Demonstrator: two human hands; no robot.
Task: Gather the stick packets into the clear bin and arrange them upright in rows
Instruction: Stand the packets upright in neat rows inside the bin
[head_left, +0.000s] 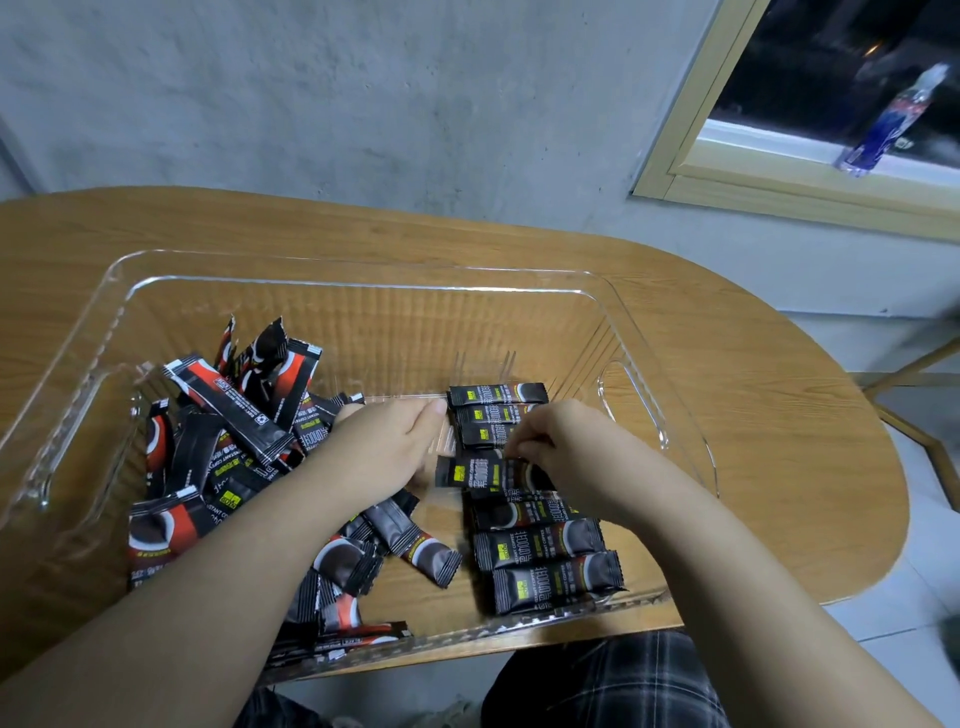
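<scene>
A clear bin (363, 283) sits on the wooden table. Its left half holds a loose heap of black and red stick packets (228, 415). Along its right side, several black packets (545, 540) lie side by side in a row, running from far to near. My right hand (561, 441) is over the middle of that row, fingers curled and pinching one packet (483, 474) that sits slightly askew. My left hand (389, 441) lies in the bin's middle, fingers extended toward the row's left ends, touching the packets.
The oval wooden table (779, 415) stands against a grey wall. A blue bottle (888, 124) stands on the window sill at the upper right. My lap in plaid fabric (613, 680) shows below the table's near edge.
</scene>
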